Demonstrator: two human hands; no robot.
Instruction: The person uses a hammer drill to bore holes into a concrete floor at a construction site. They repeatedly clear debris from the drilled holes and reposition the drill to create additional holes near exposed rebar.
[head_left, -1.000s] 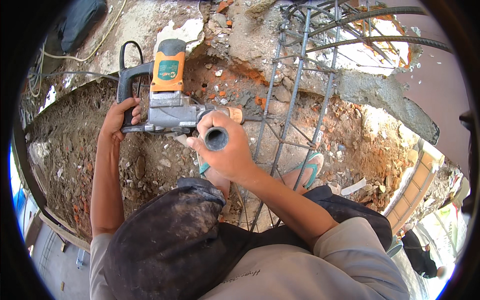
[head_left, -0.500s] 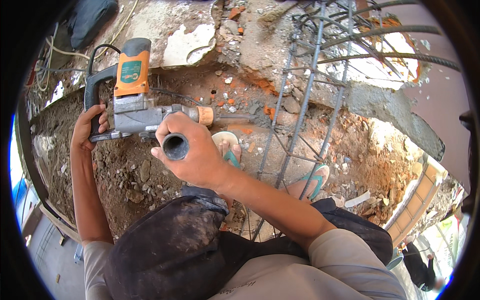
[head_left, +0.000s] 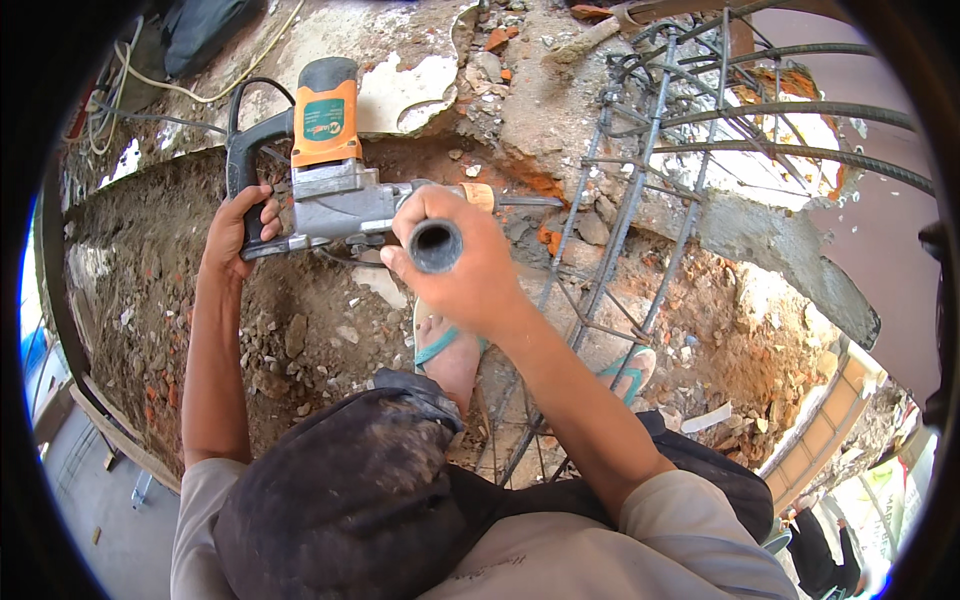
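Observation:
An orange and grey demolition hammer (head_left: 345,208) lies level across my front, its chisel bit (head_left: 530,201) pointing right. The bit's tip is at the nearest rods of the steel rebar cage (head_left: 630,200); contact cannot be made out. My left hand (head_left: 245,228) is wrapped round the black rear handle (head_left: 243,165). Round the side handle, whose hollow dark end (head_left: 437,246) faces up at me, my right hand (head_left: 485,262) is closed. Behind the bit rises a broken edge of brick and concrete (head_left: 530,170).
My sandalled feet (head_left: 445,350) stand on dirt and rubble among the cage rods. Long bent bars (head_left: 820,110) reach out at the upper right. A pale cable (head_left: 240,85) runs along the upper left. Another person (head_left: 825,550) is at the lower right.
Both hands have carried the demolition hammer right and slightly away from me, bringing its bit to the rebar cage. My left foot has shifted toward me. The view has also moved a little.

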